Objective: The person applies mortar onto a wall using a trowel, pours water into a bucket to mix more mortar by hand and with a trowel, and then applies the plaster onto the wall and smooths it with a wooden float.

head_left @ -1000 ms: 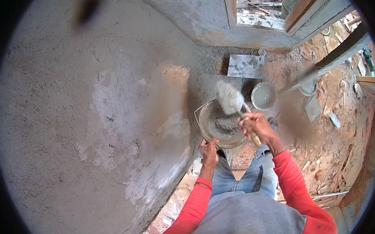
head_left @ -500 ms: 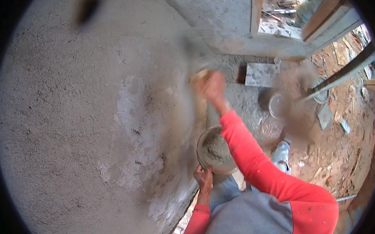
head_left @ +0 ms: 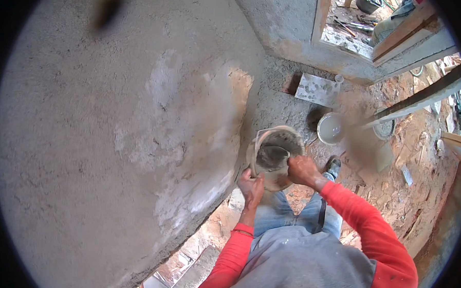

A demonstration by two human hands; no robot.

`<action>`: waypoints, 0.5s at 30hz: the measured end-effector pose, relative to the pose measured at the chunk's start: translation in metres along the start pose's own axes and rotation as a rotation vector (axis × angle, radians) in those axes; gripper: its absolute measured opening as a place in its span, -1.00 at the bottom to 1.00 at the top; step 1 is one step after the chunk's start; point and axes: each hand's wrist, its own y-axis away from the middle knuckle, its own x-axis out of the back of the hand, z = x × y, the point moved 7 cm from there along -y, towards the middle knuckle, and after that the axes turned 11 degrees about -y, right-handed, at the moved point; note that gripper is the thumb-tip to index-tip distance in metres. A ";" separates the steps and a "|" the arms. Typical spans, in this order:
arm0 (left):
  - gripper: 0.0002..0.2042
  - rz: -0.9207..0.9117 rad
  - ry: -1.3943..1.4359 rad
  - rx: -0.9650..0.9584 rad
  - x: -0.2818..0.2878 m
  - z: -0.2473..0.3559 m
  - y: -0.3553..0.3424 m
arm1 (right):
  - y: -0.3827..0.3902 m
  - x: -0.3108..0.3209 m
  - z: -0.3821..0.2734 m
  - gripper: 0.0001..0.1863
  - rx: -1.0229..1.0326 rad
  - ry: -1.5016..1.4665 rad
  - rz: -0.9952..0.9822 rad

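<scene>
My left hand is closed on the near left rim of a round bucket, which is tilted in front of my legs. Wet grey mortar coats the inside of the bucket. In my right fist, at the bucket's right rim, is a trowel; its blade is down inside the bucket and my fingers hide most of its handle. To the left stands a rough grey plastered wall, with a paler, wet-looking patch near the bucket.
A mortar-spotted board and small white cup lie by the far wall. Beyond the bucket stands a white pail of liquid. A timber post slants in from the right. Through an opening, a black bucket and part of a person show.
My right hand has come down from the wall to the bucket, bringing the trowel inside it. The bucket now leans more, my left hand still on its rim. My view has shifted slightly.
</scene>
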 end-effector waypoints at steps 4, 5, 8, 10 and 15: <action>-0.88 -0.091 0.092 -0.060 -0.031 0.047 0.032 | 0.058 0.041 0.040 -0.80 -0.222 0.057 0.240; -0.88 -0.107 0.094 -0.058 -0.038 0.056 0.039 | 0.070 0.041 0.051 -0.78 -0.225 -0.057 0.173; -0.85 -0.093 0.023 -0.108 -0.057 0.079 0.056 | 0.090 0.043 0.077 -0.72 -0.296 -0.443 0.163; -0.85 -0.091 0.100 0.040 -0.067 0.073 0.055 | 0.103 0.033 0.092 -0.76 -0.504 -0.854 0.044; -0.86 -0.149 0.480 0.246 -0.092 0.046 0.033 | 0.112 0.066 0.061 -0.82 -0.596 -1.538 -0.007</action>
